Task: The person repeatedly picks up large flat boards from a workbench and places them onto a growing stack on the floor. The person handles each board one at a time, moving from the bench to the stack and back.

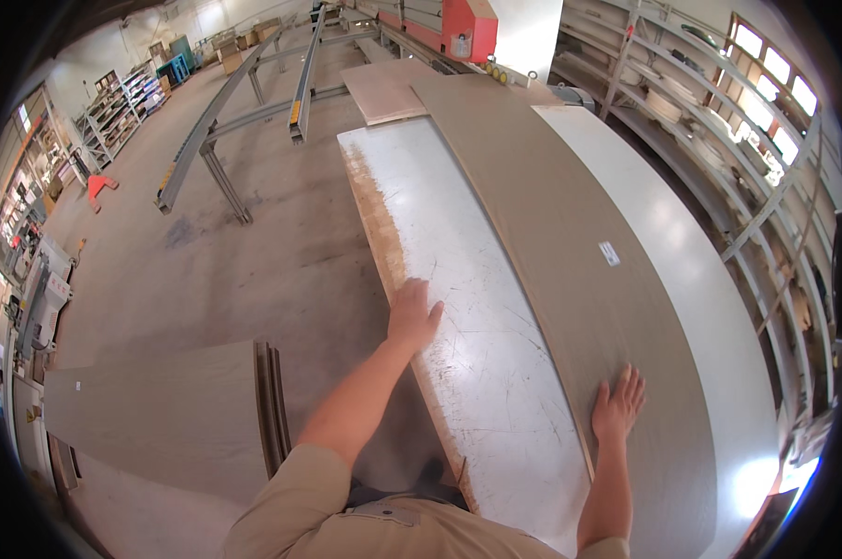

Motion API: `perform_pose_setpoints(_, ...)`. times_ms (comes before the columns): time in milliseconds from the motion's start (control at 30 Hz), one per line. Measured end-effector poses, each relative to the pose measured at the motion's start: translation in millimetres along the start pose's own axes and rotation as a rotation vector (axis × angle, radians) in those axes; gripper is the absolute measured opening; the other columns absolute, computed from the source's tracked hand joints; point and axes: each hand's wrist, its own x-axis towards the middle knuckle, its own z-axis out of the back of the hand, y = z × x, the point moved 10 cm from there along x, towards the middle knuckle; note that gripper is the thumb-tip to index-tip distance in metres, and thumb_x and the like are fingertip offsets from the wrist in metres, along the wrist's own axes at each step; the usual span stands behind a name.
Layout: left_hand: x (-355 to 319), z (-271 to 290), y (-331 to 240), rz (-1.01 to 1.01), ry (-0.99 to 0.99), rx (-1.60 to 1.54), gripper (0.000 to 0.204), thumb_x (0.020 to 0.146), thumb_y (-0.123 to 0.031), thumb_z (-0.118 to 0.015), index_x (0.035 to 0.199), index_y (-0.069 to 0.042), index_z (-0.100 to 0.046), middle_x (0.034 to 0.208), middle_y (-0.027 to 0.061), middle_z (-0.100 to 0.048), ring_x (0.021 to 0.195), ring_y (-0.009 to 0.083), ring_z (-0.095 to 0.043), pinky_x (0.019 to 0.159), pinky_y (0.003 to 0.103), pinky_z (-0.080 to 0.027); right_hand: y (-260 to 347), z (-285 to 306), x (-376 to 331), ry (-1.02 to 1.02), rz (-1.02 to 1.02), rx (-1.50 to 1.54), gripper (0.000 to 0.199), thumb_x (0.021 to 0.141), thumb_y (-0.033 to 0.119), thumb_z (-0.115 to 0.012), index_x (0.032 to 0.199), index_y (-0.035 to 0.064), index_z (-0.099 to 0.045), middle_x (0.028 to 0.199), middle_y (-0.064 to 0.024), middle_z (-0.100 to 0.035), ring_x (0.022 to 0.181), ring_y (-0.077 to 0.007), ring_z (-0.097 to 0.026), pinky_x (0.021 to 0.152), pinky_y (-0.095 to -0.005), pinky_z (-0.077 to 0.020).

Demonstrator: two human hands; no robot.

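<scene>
A long brown wood-grain panel (570,233) lies lengthwise on a white worktable (467,270), with a small white label (609,253) on its upper face. My right hand (619,402) rests flat on the panel's near part, close to its left edge, fingers spread. On the worn left edge of the worktable lies my left hand (415,315), fingers stretched forward and thumb apart, holding nothing. At the table's far end, a pinkish board (388,90) sits beside the panel.
To the left, brown panels (160,401) are stacked low. Metal support rails (220,98) stand on the floor at far left. A red and white machine (472,33) is beyond the table's far end. Tall shelving (700,130) runs along the right.
</scene>
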Motion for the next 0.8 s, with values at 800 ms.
perform_pose_setpoints(800, -18, 3, 31, 0.200, -0.210, -0.313, 0.058, 0.091, -0.022, -0.063, 0.137, 0.003, -0.040, 0.141, 0.0247, -0.045, 0.133, 0.0379, -0.042, 0.111, 0.048, -0.033, -96, -7, 231, -0.172, -0.252, -0.042, 0.071, 0.092, 0.049, -0.057, 0.148, 0.0082, -0.040, 0.133, -0.0212, -0.056, 0.127, -0.0381, -0.050, 0.105, -0.0513, -0.0411)
